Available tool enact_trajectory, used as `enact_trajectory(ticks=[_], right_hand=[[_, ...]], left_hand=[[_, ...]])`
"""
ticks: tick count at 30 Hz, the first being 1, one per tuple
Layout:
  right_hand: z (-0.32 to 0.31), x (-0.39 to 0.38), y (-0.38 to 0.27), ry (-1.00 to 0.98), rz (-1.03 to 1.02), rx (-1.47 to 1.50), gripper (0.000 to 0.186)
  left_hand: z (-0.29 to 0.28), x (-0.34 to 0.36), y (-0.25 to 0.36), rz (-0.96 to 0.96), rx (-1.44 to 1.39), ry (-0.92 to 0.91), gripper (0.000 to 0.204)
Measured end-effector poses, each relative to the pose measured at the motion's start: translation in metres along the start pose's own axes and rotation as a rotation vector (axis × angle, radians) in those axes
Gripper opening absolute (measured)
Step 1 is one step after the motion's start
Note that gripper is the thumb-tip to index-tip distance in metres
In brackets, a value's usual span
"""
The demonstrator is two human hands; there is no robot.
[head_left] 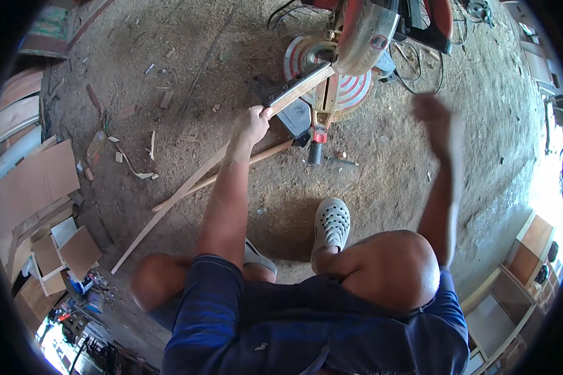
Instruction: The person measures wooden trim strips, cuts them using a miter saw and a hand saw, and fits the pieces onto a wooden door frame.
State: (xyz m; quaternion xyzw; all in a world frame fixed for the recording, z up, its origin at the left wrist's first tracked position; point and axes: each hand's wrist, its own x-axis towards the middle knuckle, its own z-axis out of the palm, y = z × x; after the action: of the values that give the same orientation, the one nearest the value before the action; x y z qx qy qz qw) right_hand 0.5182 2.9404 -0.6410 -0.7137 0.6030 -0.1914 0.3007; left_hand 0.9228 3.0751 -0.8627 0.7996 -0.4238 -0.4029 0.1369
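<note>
My left hand (250, 127) is closed around a wood strip (303, 92), gripping it just short of the saw (360, 47). The strip's far end lies along the saw's fence (283, 89), close to the blade guard; the rest slants back past my forearm toward my left knee. A second strip (271, 152) lies on the floor (381, 187), crossing beneath the first. My right hand (430, 111) is up to the right of the saw, apart from it, and too blurred for me to tell whether its fingers are curled.
</note>
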Motion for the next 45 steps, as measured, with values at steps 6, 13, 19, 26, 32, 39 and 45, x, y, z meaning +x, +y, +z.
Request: enact_trajectory(ticks=[6, 13, 19, 26, 32, 39, 45], right_hand=[[-0.122, 0.12, -0.153, 0.125, -0.309, 0.125, 0.056], [-0.106, 0.297, -0.063, -0.066, -0.323, -0.483, 0.039], [-0.047, 0.206, -0.085, 0.02, -0.175, -0.187, 0.046], [0.003, 0.095, -0.075, 0.303, 0.309, 0.598, 0.06], [0.019, 0.064, -0.067, 0.236, 0.404, 0.603, 0.081], [0.021, 0.056, -0.058, 0.226, 0.375, 0.764, 0.072], [0.023, 0.056, -0.058, 0.193, 0.392, 0.823, 0.069]], left_hand=[[0.022, 0.001, 0.029, 0.063, 0.038, 0.064, 0.045], [0.04, 0.0, 0.039, 0.097, 0.011, 0.103, 0.041], [0.025, -0.003, 0.024, 0.039, 0.022, 0.108, 0.038], [0.015, -0.01, 0.035, 0.021, -0.02, 0.095, 0.038], [0.013, -0.012, 0.035, -0.014, -0.039, 0.091, 0.038], [0.012, -0.015, 0.039, -0.02, -0.03, 0.086, 0.036], [0.012, -0.015, 0.034, -0.032, -0.048, 0.089, 0.036]])
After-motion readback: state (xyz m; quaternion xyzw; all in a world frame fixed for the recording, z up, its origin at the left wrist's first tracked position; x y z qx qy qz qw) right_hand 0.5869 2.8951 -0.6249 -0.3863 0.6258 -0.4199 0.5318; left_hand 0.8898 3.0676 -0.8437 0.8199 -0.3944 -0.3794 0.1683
